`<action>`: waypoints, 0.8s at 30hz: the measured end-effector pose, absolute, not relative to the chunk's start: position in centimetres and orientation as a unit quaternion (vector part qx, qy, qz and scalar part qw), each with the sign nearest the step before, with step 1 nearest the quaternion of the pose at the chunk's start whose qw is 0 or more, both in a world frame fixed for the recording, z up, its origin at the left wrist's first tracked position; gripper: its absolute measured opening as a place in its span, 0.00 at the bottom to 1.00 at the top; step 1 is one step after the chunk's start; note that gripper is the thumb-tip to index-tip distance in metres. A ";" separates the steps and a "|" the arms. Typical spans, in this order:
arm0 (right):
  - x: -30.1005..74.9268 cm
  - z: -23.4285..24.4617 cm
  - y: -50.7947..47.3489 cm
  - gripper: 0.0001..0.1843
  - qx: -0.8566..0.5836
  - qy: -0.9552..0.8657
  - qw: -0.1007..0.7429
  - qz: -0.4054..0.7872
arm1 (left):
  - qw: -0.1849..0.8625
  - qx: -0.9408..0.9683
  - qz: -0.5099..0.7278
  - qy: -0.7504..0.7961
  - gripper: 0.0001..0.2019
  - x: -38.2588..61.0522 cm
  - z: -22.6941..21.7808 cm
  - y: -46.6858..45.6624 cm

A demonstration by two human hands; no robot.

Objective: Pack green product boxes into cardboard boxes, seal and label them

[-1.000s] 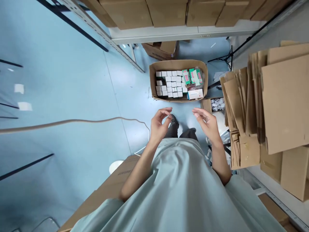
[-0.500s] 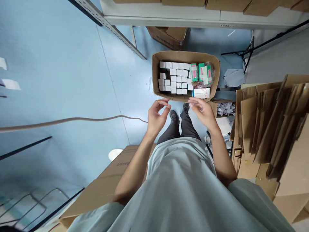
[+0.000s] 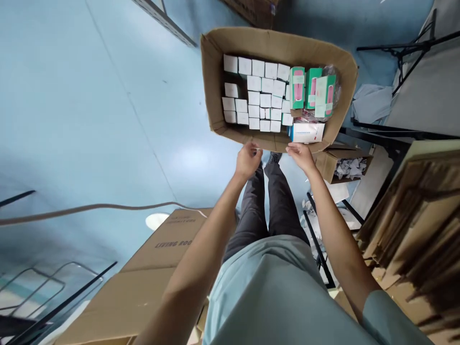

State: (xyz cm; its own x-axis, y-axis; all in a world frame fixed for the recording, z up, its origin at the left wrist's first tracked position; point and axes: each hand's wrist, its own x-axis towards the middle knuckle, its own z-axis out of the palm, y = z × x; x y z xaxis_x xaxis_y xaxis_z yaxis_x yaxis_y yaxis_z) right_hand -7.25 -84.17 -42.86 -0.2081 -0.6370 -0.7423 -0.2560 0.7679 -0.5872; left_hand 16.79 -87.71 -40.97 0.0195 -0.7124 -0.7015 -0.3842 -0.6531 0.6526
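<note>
An open cardboard box (image 3: pixel 278 42) stands in front of my feet. Rows of small white boxes (image 3: pixel 253 83) fill its left and middle part. At its right are several green-and-pink boxes (image 3: pixel 297 88), some clear plastic wrap and a white box with blue print (image 3: pixel 308 132). My left hand (image 3: pixel 247 159) is closed at the near rim, fingers curled over the cardboard edge. Further right along the same rim, my right hand (image 3: pixel 301 155) has its fingers pinched on the edge. The fingertips of both hands are partly hidden.
A large printed carton (image 3: pixel 158 268) is at my left, with a hose (image 3: pixel 108 206) across the blue floor. Flattened cardboard sheets (image 3: pixel 420 215) stack up at the right. Beyond the box lie black stand legs (image 3: pixel 413 46); a small box of paper scraps (image 3: pixel 347 167) sits nearer.
I have bent down, so the box appears larger and closer. Both hands went from apart with loosely curved fingers to closing on the box's near rim.
</note>
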 end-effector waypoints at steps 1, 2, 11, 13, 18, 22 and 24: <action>-7.3 -45.1 -84.1 0.20 -0.290 0.764 0.554 -0.159 | 0.123 0.703 -0.578 -0.395 0.06 16.7 -43.1 -87.9; -7.3 -47.2 -84.0 0.19 -0.287 0.768 0.554 -0.148 | 0.106 0.707 -0.575 -0.398 0.07 16.6 -45.3 -88.2; -4.9 -62.2 -85.3 0.23 -0.332 0.772 0.540 -0.055 | 0.067 0.691 -0.597 -0.402 0.09 14.4 -61.8 -90.0; -4.3 -64.6 -85.9 0.25 -0.352 0.774 0.525 -0.035 | 0.036 0.686 -0.604 -0.404 0.11 13.4 -64.4 -90.2; -3.5 -70.1 -86.2 0.31 -0.368 0.788 0.494 -0.004 | -0.016 0.670 -0.633 -0.389 0.25 10.7 -69.4 -90.4; -3.2 -73.7 -85.5 0.35 -0.367 0.799 0.475 -0.010 | -0.018 0.685 -0.630 -0.366 0.31 9.4 -72.3 -89.8; -3.1 -74.9 -85.1 0.36 -0.371 0.796 0.478 -0.015 | -0.010 0.687 -0.632 -0.359 0.32 9.0 -73.4 -89.3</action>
